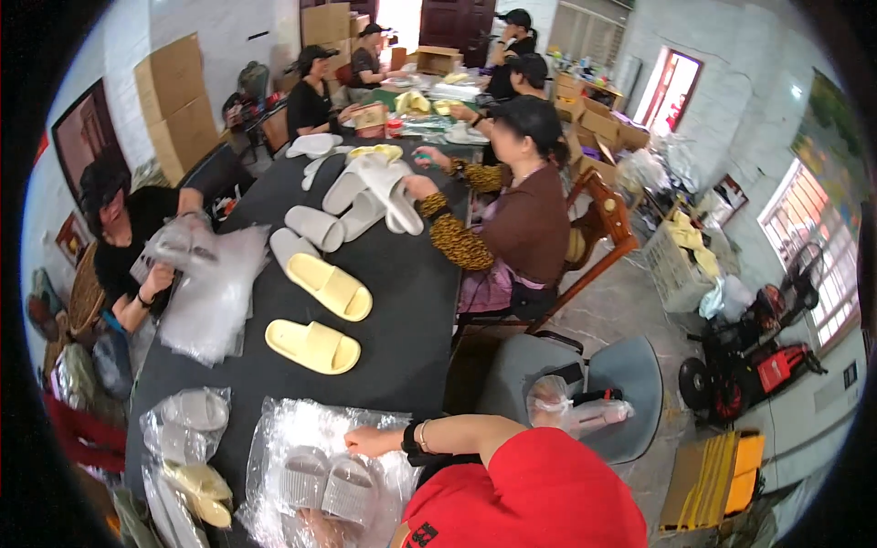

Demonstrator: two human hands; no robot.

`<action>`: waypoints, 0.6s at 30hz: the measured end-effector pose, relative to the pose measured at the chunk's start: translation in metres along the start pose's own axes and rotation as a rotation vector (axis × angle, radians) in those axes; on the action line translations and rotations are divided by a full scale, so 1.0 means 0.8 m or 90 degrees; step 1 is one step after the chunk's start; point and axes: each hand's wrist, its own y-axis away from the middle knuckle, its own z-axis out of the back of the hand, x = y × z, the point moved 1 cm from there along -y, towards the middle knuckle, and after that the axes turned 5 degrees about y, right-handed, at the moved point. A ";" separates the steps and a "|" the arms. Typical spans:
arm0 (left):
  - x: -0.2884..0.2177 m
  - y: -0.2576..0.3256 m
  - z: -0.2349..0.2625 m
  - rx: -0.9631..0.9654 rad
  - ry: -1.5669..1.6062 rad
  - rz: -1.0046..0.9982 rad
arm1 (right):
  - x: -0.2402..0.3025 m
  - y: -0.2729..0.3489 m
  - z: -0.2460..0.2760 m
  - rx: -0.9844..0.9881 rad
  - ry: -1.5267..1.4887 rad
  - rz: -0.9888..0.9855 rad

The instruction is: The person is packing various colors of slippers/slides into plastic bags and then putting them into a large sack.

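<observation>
We have a pair of light grey, ribbed, open-toed slippers (349, 490) at the near end of the long black worktop (413, 361), and we place everything by that pair. A large, clear, crinkled plastic bag (268, 438) spreads around it; we cannot tell whether the slippers are fully inside or partly on top. Our right hand (373, 441) is just beyond the pair, fingers curled in toward the palm near the plastic; whether it pinches the film we cannot tell. Our left hand (327, 528) is at the pair's near side, mostly hidden by glare and film, so its grip is unclear.

By our judgement, this pair is partway through bagging: set together, but with no closed bag edge that we can see. Left of the pair, grey slippers (200, 410) and pale yellow slippers (194, 479) lie with clear film about them, so some wrapping looks done. Beyond the pair, two smooth, pale yellow loose slippers (313, 346) are unbagged, and farther beyond lies a heap of whitish slippers (370, 187), also seemingly left to do.
</observation>
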 end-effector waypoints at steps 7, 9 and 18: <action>0.010 -0.069 -0.021 -0.103 -0.101 0.068 | 0.001 0.029 0.006 -0.085 -0.012 -0.093; 0.005 0.011 0.007 -0.087 -0.163 0.137 | -0.004 0.031 -0.007 -0.094 0.000 -0.054; -0.320 0.418 0.343 0.552 0.039 0.946 | 0.049 0.052 0.096 -0.044 -0.020 -0.192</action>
